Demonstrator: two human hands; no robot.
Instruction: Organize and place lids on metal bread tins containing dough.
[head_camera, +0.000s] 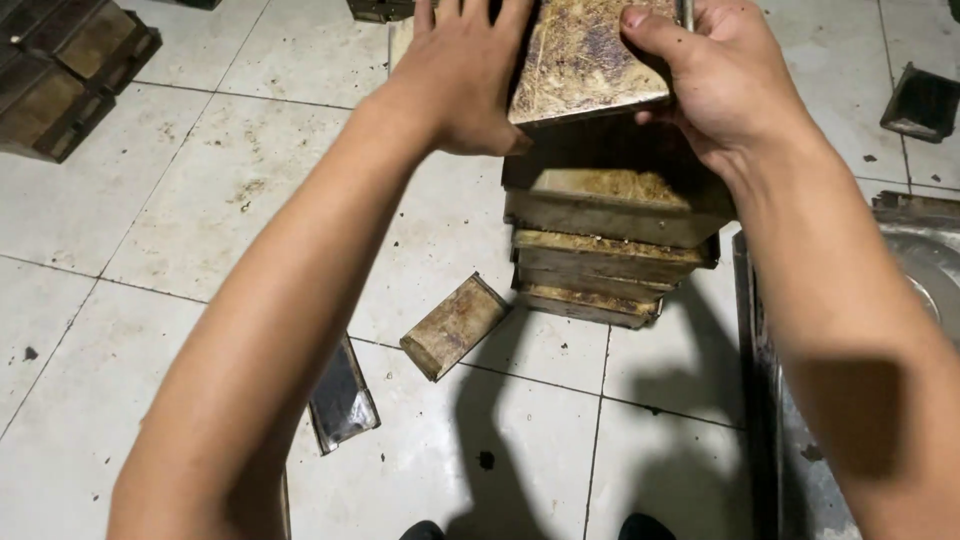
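Observation:
Both my hands grip one worn, stained metal baking tin (585, 60) at the top middle of the view. My left hand (465, 80) holds its left side and my right hand (715, 85) holds its right side, thumb over the top edge. The tin hangs just above a stack of similar rectangular tins (605, 245) standing on the tiled floor. The top tin of the stack is open upward, with crumbs inside.
A single tin (455, 325) lies on its side on the white tiles left of the stack, and a flat dark lid (342, 395) lies nearer me. More dark tins (60, 70) sit at top left, another (920, 100) at top right. A metal basin (900, 270) borders the right.

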